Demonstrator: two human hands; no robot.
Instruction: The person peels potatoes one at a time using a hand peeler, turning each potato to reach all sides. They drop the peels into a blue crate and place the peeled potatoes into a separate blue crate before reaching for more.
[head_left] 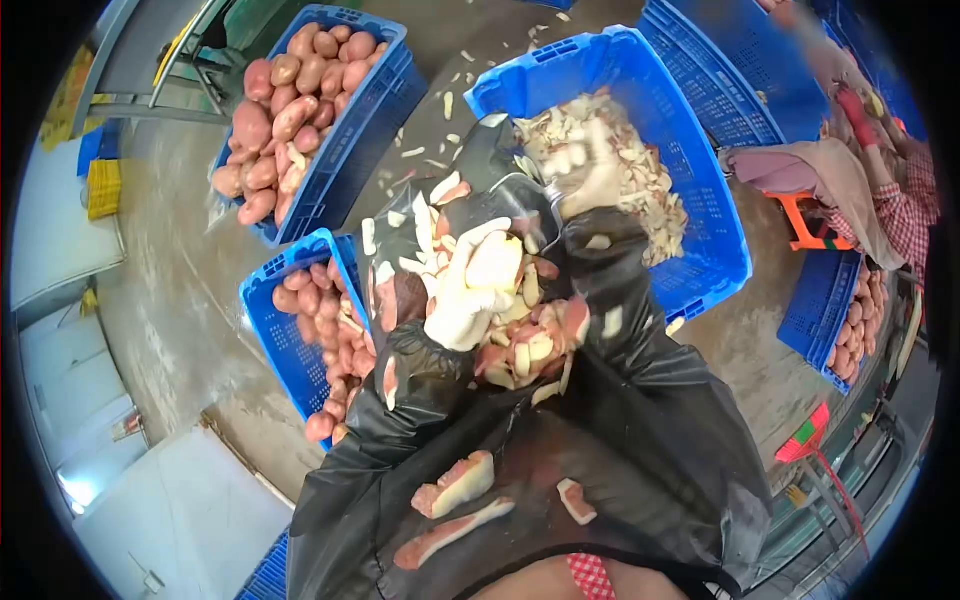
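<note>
In a white glove, my left hand [462,308] is closed round a pale, peeled potato [495,262] above my lap. Potato peelings [540,345] are heaped just below it on my black apron [600,420], and more strips cling to the sleeve and knees. My right hand [585,178], also gloved, is reached out over the near side of a blue crate [715,225] that holds a thick layer of peelings [640,165]. Motion smears its fingers, so I cannot tell what they hold.
Two blue crates of unpeeled potatoes stand at my left, a larger one [375,125] behind a smaller one [262,300]. Stacked blue crates [710,70] are at the back right. Another person [905,180] sits at far right near an orange stool [800,215]. Peelings litter the wet floor.
</note>
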